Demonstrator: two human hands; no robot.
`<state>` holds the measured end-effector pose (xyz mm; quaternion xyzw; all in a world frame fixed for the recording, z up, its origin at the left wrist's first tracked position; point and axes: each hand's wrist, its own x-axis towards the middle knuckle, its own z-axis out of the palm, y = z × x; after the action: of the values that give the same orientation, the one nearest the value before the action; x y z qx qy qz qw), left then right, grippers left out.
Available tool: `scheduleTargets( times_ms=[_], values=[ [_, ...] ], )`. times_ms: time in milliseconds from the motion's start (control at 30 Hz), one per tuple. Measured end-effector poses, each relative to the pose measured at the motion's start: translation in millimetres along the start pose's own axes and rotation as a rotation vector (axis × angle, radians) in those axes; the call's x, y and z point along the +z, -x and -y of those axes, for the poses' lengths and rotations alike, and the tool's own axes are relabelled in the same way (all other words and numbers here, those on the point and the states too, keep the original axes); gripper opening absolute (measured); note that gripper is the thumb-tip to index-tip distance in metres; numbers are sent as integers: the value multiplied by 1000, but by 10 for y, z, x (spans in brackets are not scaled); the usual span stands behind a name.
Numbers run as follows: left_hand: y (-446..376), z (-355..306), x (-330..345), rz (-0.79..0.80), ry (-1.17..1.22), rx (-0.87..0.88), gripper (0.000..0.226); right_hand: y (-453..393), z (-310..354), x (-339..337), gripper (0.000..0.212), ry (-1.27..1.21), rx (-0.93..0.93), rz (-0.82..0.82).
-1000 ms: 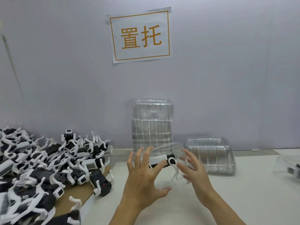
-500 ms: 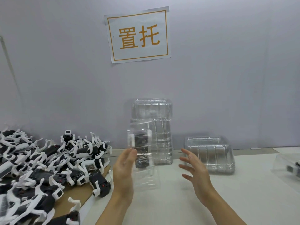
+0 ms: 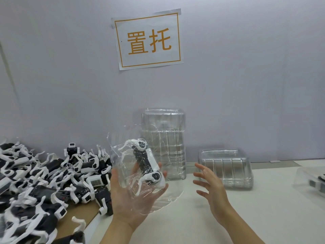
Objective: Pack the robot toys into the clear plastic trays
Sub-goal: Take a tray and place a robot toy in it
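Left hand (image 3: pixel 135 196) cups clear tray (image 3: pixel 140 166) holding robot toy (image 3: pixel 146 164). Right hand (image 3: pixel 211 189) spread, empty, at 3 o'clock.

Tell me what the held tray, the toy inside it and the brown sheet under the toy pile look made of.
Tray: thin clear plastic, glossy; the left hand shows through it.
Toy: likely hard moulded plastic, black body, white limbs.
Brown sheet: probably cardboard, matte.

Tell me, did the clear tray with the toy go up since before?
Yes. The clear tray rose off the table, now overlapping the tall tray stack, held in the left hand.
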<state>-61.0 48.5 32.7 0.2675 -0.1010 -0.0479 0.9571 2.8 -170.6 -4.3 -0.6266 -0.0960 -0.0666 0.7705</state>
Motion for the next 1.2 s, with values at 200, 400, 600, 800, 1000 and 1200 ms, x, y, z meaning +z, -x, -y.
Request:
scheduleTargets(
  times_ms=[200,400,600,800,1000,1200],
  values=[
    [0,63,60,-237,-286,171,68,36,37,4,25,8,-5,3],
    [-34,161,147,-341,-975,383,53,64,103,23,27,21,-6,-18],
    [-64,284,25,-334,-1940,177,70,61,257,53,30,32,-132,-68],
    [-131,363,-7,-393,-1898,424,17,109,244,93,33,524,-176,181],
    [-155,273,-161,-747,-1677,76,24,123,209,157,35,1023,-165,177],
    [-148,294,-149,-752,-1403,114,18,-11,461,-149,32,1318,37,-217]
  ],
)
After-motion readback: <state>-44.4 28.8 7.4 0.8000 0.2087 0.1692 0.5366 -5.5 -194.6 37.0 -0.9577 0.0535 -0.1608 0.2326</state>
